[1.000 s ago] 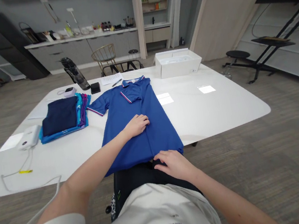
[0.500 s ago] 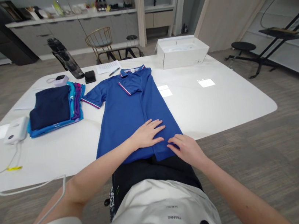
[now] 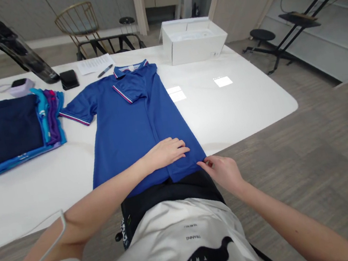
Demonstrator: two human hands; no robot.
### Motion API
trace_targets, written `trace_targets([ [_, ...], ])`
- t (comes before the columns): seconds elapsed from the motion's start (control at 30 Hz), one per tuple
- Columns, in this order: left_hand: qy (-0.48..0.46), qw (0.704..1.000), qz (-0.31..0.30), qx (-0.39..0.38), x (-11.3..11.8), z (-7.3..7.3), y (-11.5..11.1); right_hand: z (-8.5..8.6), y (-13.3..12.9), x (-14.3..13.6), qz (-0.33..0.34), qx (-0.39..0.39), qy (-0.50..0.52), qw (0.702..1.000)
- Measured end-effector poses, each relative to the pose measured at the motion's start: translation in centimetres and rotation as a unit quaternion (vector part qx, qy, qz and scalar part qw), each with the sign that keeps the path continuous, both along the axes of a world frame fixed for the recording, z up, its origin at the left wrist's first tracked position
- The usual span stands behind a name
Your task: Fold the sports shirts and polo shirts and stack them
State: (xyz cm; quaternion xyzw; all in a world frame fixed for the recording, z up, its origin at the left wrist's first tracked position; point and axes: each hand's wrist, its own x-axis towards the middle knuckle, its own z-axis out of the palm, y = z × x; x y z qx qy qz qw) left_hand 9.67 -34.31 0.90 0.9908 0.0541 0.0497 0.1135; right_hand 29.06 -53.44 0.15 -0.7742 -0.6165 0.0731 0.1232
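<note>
A blue polo shirt [image 3: 122, 129] lies on the white table, collar away from me and hem at the near edge. Its right side is folded inward, with that sleeve lying across the chest; the left sleeve sticks out. My left hand [image 3: 168, 151] rests on the lower part of the shirt, palm down, fingers stretched and slightly bent. At the right corner of the hem, my right hand [image 3: 221, 170] pinches the fabric between thumb and fingers.
A stack of folded clothes [image 3: 9, 132] lies on the left of the white table [image 3: 236, 113]. Behind it are a dark bottle [image 3: 20, 50], a black square case [image 3: 69, 79], a pen [image 3: 105, 70] and paper [image 3: 95, 64]. An open white box [image 3: 194, 43] stands at the back right.
My right hand has closed on the hem corner of the polo shirt. The fingers of my left hand have drawn closer together. The view has tilted down and shifted.
</note>
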Motion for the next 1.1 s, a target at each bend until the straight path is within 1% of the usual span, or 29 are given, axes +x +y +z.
trace_targets([
  [0.07, 0.008, 1.000, 0.013, 0.013, 0.8, 0.2, 1.5, 0.2, 0.2, -0.3, -0.009, -0.025, -0.025, 0.999],
  [0.13, 0.010, 0.999, 0.046, 0.018, 1.7, 0.3, 3.6, 0.1, 0.1, -0.1, -0.019, -0.050, -0.041, 0.998],
  [0.2, 0.016, 0.996, 0.087, 0.020, 2.7, 0.0, 6.0, -0.2, -0.1, 0.4, -0.024, -0.073, -0.034, 0.996],
  [0.27, 0.019, 0.990, 0.137, 0.031, 3.5, -0.5, 8.1, -0.6, -0.2, 0.9, -0.021, -0.079, 0.013, 0.997],
  [0.37, 0.028, 0.979, 0.201, 0.023, 4.3, -1.8, 10.4, -0.6, -0.2, 1.3, 0.016, -0.057, 0.114, 0.992],
  [0.43, 0.042, 0.973, 0.226, 0.003, 4.5, -2.6, 11.3, -0.2, -0.2, 1.3, 0.040, -0.051, 0.148, 0.987],
  [0.53, 0.049, 0.967, 0.250, -0.017, 4.9, -3.2, 12.4, 1.0, -0.5, 1.4, 0.058, -0.061, 0.120, 0.989],
  [0.67, 0.047, 0.959, 0.277, -0.028, 5.9, -3.2, 13.7, 2.6, -0.7, 2.0, 0.075, -0.074, 0.044, 0.993],
  [0.8, 0.055, 0.954, 0.292, -0.031, 6.5, -3.1, 14.7, 3.6, -0.6, 2.4, 0.116, -0.129, 0.020, 0.985],
  [0.9, 0.036, 0.961, 0.272, -0.027, 5.5, -3.0, 15.6, 4.1, 0.1, 2.6, 0.125, -0.150, 0.022, 0.981],
  [0.97, 0.006, 0.962, 0.273, -0.007, 3.9, -2.8, 16.6, 4.2, 1.4, 2.7, 0.117, -0.138, 0.016, 0.983],
  [1.03, -0.027, 0.953, 0.301, 0.024, 1.6, -2.4, 17.8, 4.3, 3.6, 2.9, 0.109, -0.115, 0.002, 0.987],
  [1.1, -0.052, 0.935, 0.347, 0.053, -1.1, -2.0, 19.0, 4.4, 6.6, 2.9, 0.108, -0.095, -0.017, 0.990],
])
